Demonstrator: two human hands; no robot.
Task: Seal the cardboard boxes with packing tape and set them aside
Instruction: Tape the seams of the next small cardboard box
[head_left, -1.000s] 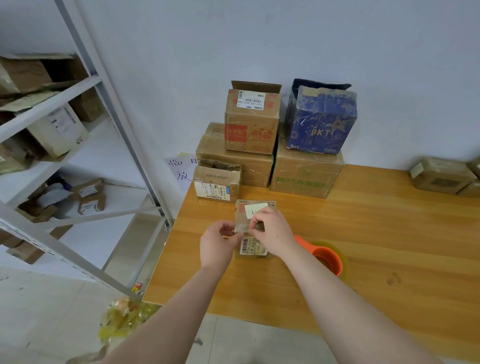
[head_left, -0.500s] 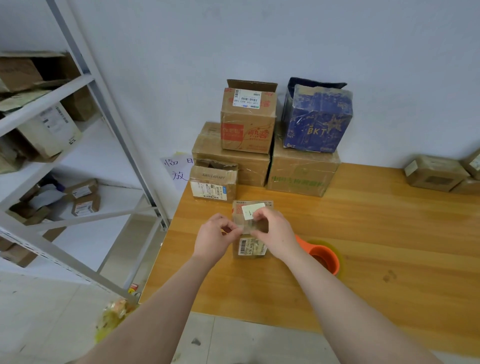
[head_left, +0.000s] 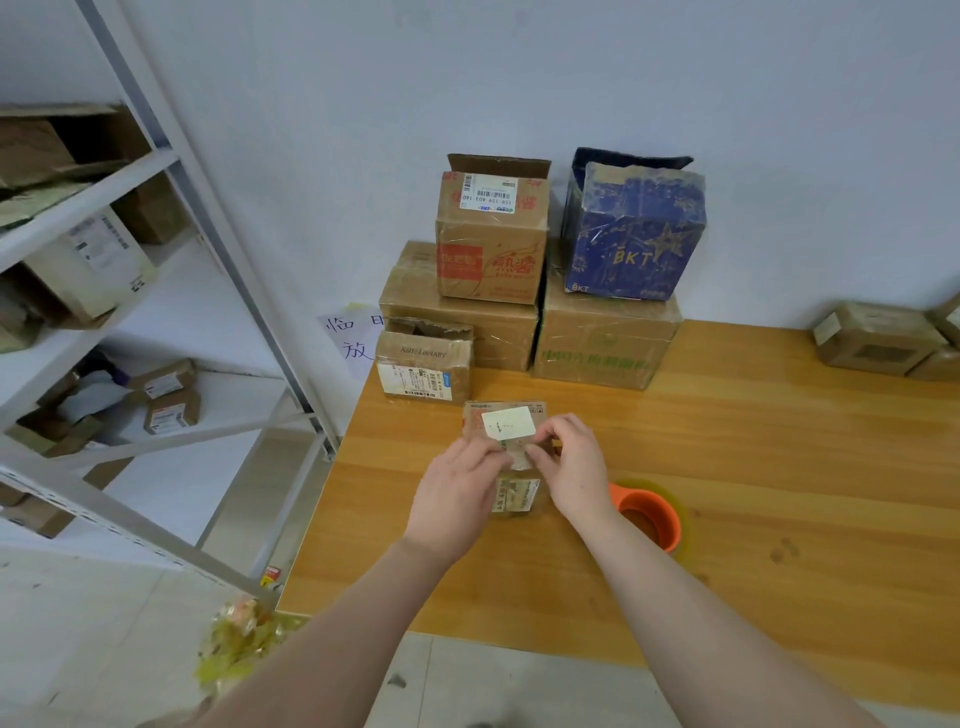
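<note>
A small cardboard box (head_left: 506, 422) with a white label on top stands on the wooden table (head_left: 753, 467) near its left end. My left hand (head_left: 457, 491) holds the box's left side, fingertips curled at the top. My right hand (head_left: 571, 467) pinches at the top near the label's lower edge, and the two hands' fingertips almost meet there. An orange tape dispenser with a roll of clear packing tape (head_left: 649, 517) lies on the table just right of my right wrist. Whether a strip of tape is between my fingers is hard to tell.
Stacked boxes stand against the wall behind: a small open box (head_left: 423, 364), a brown box with a red print (head_left: 491, 234), a blue box (head_left: 636, 228), larger cartons under them. More small boxes (head_left: 878, 340) sit at the far right. A metal shelf rack (head_left: 208, 234) stands at the left.
My two hands have drawn closer together on top of the small box; the left fingertips moved right toward the right hand. The box stays in place.
</note>
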